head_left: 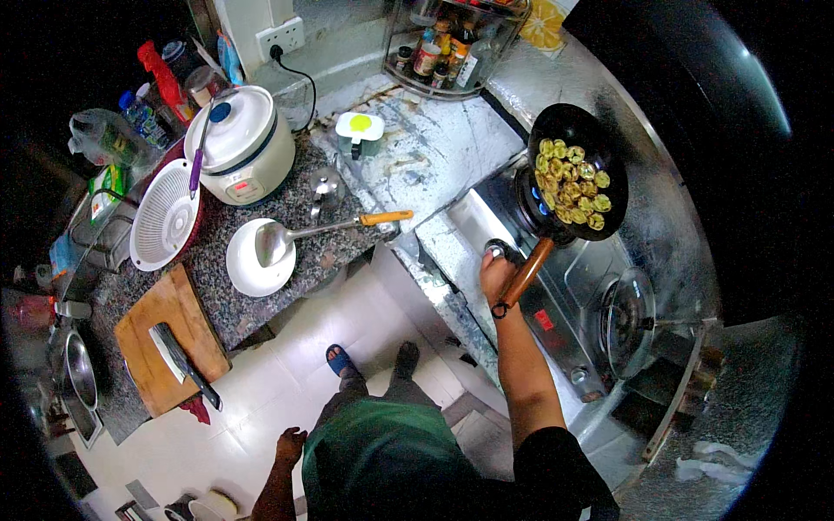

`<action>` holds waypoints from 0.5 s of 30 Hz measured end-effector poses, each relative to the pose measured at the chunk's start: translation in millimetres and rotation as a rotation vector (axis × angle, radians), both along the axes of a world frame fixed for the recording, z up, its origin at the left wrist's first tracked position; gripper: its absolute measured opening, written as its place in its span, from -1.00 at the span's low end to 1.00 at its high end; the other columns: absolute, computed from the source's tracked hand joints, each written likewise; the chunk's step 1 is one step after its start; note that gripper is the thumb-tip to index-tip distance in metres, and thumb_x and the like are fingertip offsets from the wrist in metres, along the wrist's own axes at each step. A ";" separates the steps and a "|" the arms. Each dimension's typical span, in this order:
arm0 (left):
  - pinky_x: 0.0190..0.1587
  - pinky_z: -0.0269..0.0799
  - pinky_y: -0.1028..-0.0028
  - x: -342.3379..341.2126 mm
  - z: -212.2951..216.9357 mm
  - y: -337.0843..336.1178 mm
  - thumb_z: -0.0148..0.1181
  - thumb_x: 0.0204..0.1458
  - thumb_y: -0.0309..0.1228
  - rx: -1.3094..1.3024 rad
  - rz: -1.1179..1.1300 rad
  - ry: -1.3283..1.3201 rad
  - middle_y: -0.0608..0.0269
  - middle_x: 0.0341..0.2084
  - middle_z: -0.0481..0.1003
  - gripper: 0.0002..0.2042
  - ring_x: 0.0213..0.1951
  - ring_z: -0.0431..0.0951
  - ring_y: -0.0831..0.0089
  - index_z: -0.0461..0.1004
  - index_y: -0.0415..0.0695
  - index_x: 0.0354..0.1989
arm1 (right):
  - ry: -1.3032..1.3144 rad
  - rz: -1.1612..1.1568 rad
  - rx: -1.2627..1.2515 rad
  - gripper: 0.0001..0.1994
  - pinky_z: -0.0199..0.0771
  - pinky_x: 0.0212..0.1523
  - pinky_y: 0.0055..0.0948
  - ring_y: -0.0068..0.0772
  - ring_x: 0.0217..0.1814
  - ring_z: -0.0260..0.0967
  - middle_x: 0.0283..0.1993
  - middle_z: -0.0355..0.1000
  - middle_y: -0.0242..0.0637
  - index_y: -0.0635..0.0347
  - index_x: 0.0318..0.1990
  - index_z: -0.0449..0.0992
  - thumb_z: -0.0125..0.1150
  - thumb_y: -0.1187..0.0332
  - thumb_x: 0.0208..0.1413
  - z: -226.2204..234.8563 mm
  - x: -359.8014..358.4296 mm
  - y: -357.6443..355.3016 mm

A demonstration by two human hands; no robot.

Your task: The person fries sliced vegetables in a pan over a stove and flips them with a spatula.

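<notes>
My right hand (497,273) reaches to the front of the gas stove (556,313) and its fingers close on a round stove knob (495,252). Just above it a black wok (575,170) with a wooden handle (525,278) sits on the burner, filled with several yellow-green sliced pieces. My left hand (291,446) hangs loose at my side over the white floor, fingers curled and holding nothing.
A metal ladle (287,239) with an orange handle rests on a white plate (252,260) on the granite counter. Also there: a white rice cooker (245,143), white colander (165,221), cutting board with cleaver (178,356), and a condiment rack (452,43). A second burner (627,321) sits unlit.
</notes>
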State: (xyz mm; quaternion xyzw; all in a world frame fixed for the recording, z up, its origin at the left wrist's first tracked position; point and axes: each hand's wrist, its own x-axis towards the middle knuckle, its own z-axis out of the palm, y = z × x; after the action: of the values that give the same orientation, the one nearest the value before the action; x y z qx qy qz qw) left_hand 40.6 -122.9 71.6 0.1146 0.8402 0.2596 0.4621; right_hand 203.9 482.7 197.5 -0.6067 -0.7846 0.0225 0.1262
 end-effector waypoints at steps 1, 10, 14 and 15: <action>-0.20 0.42 0.33 -2.5 8.5 7.7 0.11 -0.03 -0.21 -0.043 -0.036 0.010 0.00 -0.40 0.52 -0.60 -0.30 0.53 0.20 0.35 -0.29 -0.14 | -0.035 -0.031 -0.068 -0.57 0.39 -0.42 -0.17 0.01 -0.52 0.40 -0.63 0.39 0.02 0.33 -0.63 0.49 -0.07 0.14 0.04 4.8 -1.9 -2.2; -0.16 0.40 0.32 -21.5 2.2 -0.2 0.14 -0.07 -0.20 -0.146 -0.090 0.015 -0.02 -0.36 0.51 -0.58 -0.24 0.51 0.18 0.37 -0.26 -0.12 | -0.068 0.003 0.007 -0.57 0.39 -0.42 -0.17 -0.01 -0.56 0.39 -0.63 0.39 0.02 0.34 -0.60 0.52 -0.09 0.15 0.05 -12.0 3.0 3.1; -0.15 0.40 0.33 -23.1 4.0 2.2 0.14 -0.07 -0.18 -0.127 -0.041 -0.017 -0.02 -0.36 0.51 -0.57 -0.23 0.51 0.18 0.37 -0.27 -0.13 | -0.079 0.014 0.078 -0.58 0.37 -0.37 -0.16 0.00 -0.52 0.39 -0.60 0.40 0.04 0.36 -0.60 0.51 -0.08 0.16 0.04 -7.3 1.1 1.6; -0.15 0.40 0.34 -20.6 -3.6 -4.8 0.13 -0.06 -0.18 -0.097 -0.009 -0.025 -0.02 -0.36 0.51 -0.57 -0.23 0.51 0.19 0.37 -0.28 -0.13 | -0.086 0.042 0.153 -0.58 0.37 -0.36 -0.17 0.01 -0.51 0.39 -0.59 0.40 0.04 0.35 -0.59 0.51 -0.07 0.15 0.03 -9.2 3.0 2.2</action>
State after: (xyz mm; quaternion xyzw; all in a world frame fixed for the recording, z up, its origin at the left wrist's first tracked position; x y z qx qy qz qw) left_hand 20.0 -127.7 68.0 0.0926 0.8453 0.2181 0.4789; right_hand 206.9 484.9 188.3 -0.5790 -0.8012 -0.0611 0.1380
